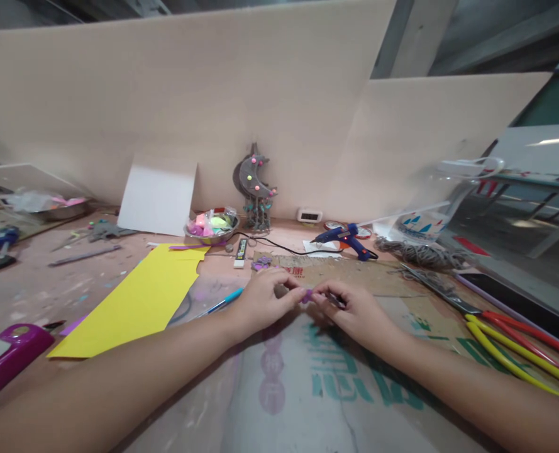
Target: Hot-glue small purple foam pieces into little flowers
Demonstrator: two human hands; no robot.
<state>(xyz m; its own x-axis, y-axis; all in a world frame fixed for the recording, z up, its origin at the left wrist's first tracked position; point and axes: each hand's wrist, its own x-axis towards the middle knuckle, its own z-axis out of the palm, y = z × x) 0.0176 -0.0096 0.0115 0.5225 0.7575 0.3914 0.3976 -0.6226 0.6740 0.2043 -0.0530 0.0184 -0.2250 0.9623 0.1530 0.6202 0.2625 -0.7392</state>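
My left hand (266, 297) and my right hand (353, 306) meet at the middle of the table over a sheet of printed cardboard (336, 371). Both pinch a small purple piece (306, 296) between their fingertips. A few more purple pieces (261, 263) lie just beyond my left hand. A blue pen (220, 304) lies by my left wrist, next to a yellow paper sheet (144, 299).
A blue glue gun (348, 240) rests behind the cardboard, its black cord running left. A metal bowl (212, 225) of coloured scraps and a grey moon ornament (255, 182) stand at the back wall. Scissors with red and yellow handles (505, 336) lie right. A purple stapler (5, 355) sits left.
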